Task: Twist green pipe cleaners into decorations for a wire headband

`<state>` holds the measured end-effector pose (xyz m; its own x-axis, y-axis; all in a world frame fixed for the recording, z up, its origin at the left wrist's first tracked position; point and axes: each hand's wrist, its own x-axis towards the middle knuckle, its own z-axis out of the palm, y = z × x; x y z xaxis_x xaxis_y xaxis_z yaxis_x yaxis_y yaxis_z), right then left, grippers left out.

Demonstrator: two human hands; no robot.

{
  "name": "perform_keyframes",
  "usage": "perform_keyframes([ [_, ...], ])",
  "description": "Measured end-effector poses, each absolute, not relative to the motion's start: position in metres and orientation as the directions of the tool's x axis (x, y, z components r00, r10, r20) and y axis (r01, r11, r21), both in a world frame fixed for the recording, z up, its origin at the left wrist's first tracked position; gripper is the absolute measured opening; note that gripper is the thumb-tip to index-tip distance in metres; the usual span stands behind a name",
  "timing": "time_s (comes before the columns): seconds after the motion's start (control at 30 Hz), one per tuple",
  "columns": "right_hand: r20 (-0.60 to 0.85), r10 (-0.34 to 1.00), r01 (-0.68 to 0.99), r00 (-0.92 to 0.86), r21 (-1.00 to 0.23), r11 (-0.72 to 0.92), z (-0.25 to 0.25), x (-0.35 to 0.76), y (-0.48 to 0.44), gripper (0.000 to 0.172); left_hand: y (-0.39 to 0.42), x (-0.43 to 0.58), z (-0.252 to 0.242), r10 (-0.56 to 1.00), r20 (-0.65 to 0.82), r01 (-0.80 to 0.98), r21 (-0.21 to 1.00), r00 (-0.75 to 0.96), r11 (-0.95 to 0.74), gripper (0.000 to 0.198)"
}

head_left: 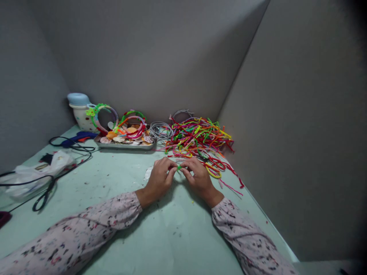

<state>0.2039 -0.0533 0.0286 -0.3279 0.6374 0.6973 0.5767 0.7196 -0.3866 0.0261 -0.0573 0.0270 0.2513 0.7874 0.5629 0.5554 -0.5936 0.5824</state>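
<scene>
Between the fingertips of both hands is a small green piece of pipe cleaner (179,167), mostly covered by the fingers. My left hand (161,175) pinches it from the left, thumb against index finger. From the other side my right hand (199,177) pinches it in the same way. The two hands nearly meet, just above the pale green tabletop (172,236). Just past the right hand, loose red and yellow pipe cleaners (214,171) spread out from a big tangled pile (197,135). A whitish flat piece (148,173) lies partly behind the left hand.
At the back stands a metal tray (126,146) of seashells, with colourful wrapped headbands (107,118) on it. A coil of grey wire (160,130) lies beside it. To the left are a blue-lidded cup (83,112), a black cable (53,183) and a plastic bag (31,177). Grey walls enclose the table.
</scene>
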Motion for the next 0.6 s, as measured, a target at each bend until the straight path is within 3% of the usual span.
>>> perform_keyframes([
  [0.37,0.683,0.652,0.571,-0.330,-0.405,0.714,0.0269,0.2035,-0.0524,0.009,-0.0578,0.0266,0.0279,0.770,0.579,0.559,0.557,0.268,-0.614,0.012],
  [0.6,0.665,0.687,0.501,-0.292,-0.506,0.702,0.0303,0.2025,-0.0548,0.011,-0.0575,0.0255,0.0288,0.750,0.607,0.560,0.537,0.263,-0.631,0.012],
])
